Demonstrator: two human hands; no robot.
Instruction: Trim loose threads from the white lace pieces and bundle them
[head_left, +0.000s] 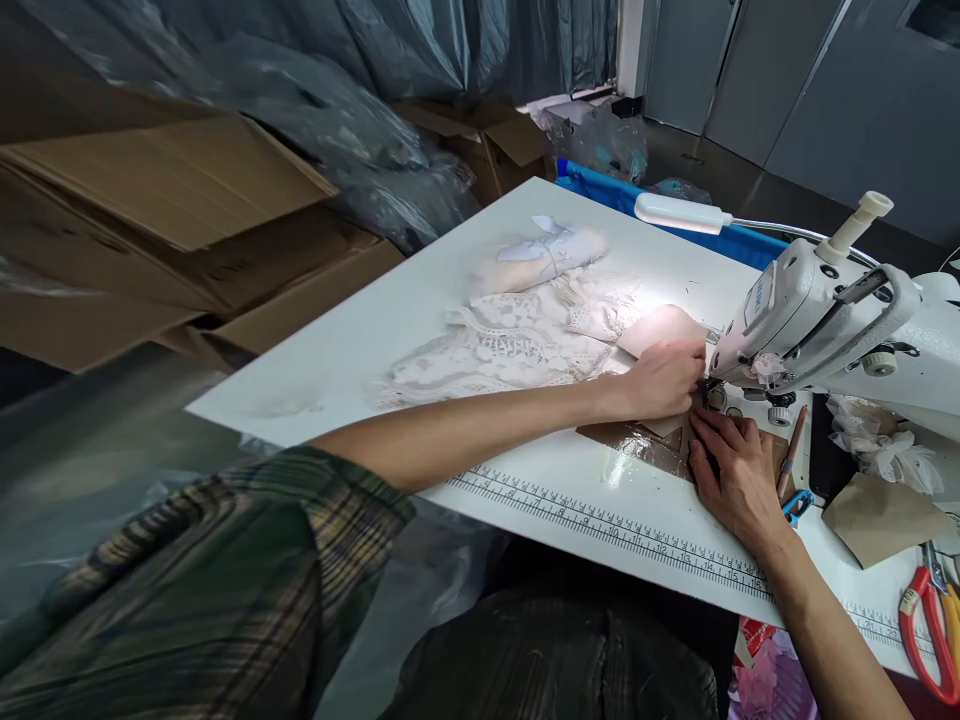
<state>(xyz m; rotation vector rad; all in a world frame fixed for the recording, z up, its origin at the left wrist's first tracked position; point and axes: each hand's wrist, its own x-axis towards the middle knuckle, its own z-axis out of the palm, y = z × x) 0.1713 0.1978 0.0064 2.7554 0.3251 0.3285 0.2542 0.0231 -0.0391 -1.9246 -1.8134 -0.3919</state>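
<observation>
A white sewing machine (780, 310) stands on the right of the table, its needle area lit. Just left of the needle, my left hand (666, 380) is closed, fingers pinched on a pale pink piece of fabric (660, 328). My right hand (739, 475) lies palm down in front of the presser foot, fingers stretched toward the needle. Under both hands is a brown, shiny plate or sheet (637, 445). White lace fabric (502, 345) lies bunched to the left of my left hand. Behind it rests a tied pale roll (544, 258).
A printed ruler (600, 520) runs along the front edge of the white table (300, 390). Blue thread snips (797, 507), a brown pencil-like stick (792, 455) and red-handled pliers (926, 620) lie right. Cardboard boxes (172, 190) stand left. A lamp (682, 213) hangs behind.
</observation>
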